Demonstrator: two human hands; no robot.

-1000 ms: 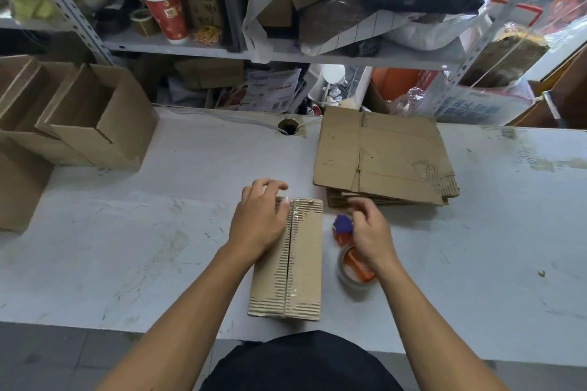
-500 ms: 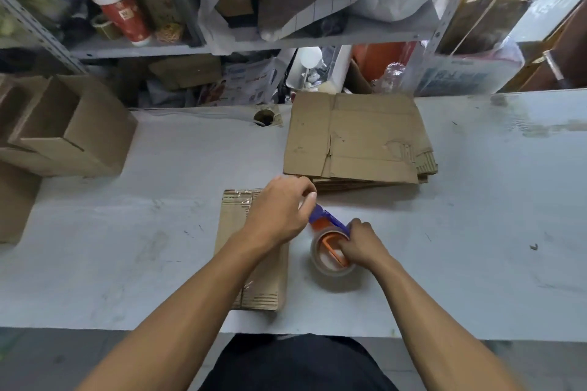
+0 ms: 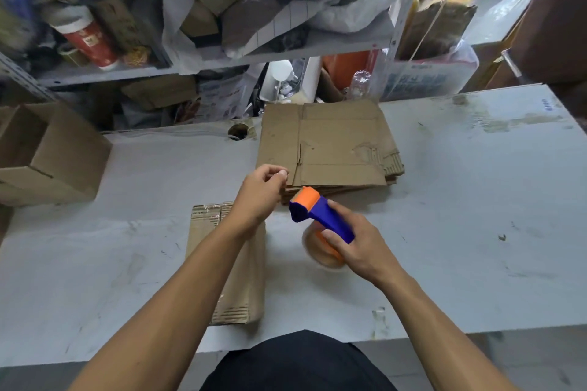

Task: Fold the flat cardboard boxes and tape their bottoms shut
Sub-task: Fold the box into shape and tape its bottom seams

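Near the tabletop's (image 3: 476,232) front edge, head view: taped box (image 3: 228,279) lying flat under the left forearm. Left hand (image 3: 259,197) is pinching something unclear, perhaps tape end, beside the flat stack (image 3: 333,143) toward the back edge. Right hand (image 3: 359,247) is gripping the tape dispenser (image 3: 320,216). Step, judged: finishing one seam; next calls for taking a fresh flat.
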